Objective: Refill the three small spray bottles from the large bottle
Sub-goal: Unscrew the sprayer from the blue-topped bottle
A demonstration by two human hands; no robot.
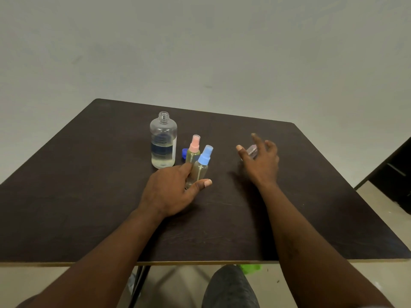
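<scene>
Left grip [171, 190] pinches the blue sprayer [201, 167] on the counter [89, 196]. Right grip [260, 161], fingers spread, is at a blurred lilac sprayer [252, 150]; hold unclear.

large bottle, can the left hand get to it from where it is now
Probably yes. The large bottle stands uncapped just beyond the left hand, with nothing between them. But the fingers are curled round the blue-capped spray bottle, so it would need to let go first.
</scene>
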